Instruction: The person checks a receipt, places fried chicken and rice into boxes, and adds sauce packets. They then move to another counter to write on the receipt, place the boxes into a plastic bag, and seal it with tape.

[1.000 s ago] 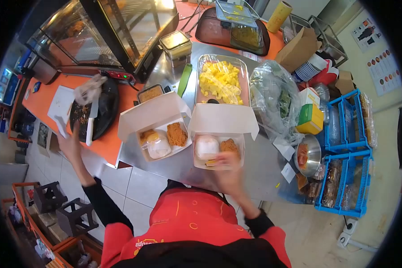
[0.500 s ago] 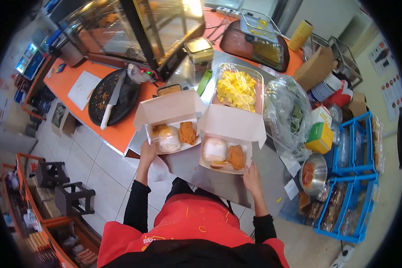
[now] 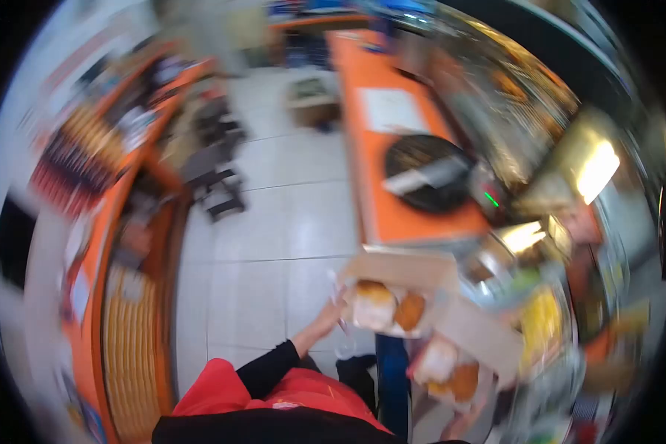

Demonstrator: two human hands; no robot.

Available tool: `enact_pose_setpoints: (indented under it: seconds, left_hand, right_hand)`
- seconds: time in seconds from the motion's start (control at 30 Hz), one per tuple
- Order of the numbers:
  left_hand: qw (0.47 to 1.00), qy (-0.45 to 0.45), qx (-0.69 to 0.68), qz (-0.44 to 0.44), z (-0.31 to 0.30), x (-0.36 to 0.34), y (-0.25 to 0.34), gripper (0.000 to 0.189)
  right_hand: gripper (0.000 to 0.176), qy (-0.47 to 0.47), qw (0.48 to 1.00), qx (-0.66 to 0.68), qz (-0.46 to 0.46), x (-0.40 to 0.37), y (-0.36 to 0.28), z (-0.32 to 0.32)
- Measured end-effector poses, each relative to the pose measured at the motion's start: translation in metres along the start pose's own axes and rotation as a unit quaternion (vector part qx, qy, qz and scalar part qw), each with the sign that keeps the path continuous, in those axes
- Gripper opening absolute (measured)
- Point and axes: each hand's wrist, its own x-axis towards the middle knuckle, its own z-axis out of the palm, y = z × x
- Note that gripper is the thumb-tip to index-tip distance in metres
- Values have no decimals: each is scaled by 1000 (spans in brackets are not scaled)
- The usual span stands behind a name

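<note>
Two open (lidded) food boxes (image 3: 403, 302)

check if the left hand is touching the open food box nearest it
Cannot tell. In the head view, the left hand is at the left edge of the open food box, but blur hides any contact or gap.

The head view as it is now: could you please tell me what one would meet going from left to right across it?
Ribbed yellowish stack → dark stools → left hand → round black tray → yellow food.
</note>
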Motion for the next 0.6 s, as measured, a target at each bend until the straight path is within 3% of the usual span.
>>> enact_pose_setpoints:
  seconds: [0.03,0.1,0.17,0.3,0.43,0.5,0.53,0.57,0.6]
  left_hand:
    - [999,25,-36,-32,-27,-25,5,62]
    - [987,116,-102,43,-86,-65,-40,61]
    - [962,217,-161,46,-147,-124,-47,60]
    - [887,407,-213,49,-263,-259,-102,60]
    - [746,586,-312,52,-364,-390,-193,55]
    - [639,682,-355,1,-406,-452,-214,39]
    - [603,710,-363,29,-423,-481,-225,41]
    - [566,735,-368,61,-449,-510,-233,43]
    - [528,758,-371,92,-472,-535,-241,44]
  right_hand:
    - [55,-49,999,-5,2,10,-14,33]
    - [55,-155,988,-14,9,24,-34,107]
    - [55,-269,963,-27,19,22,-47,190]
    - [55,-461,886,-43,27,-44,-53,360]
    - [56,-621,780,-31,67,-156,-32,516]
    - [56,-653,755,-35,41,-252,-38,581]
    - [57,-657,753,-32,3,-318,-53,614]
    - [55,-676,734,-23,63,-369,-51,651]
    - [55,-696,716,-17,53,-417,-48,681]
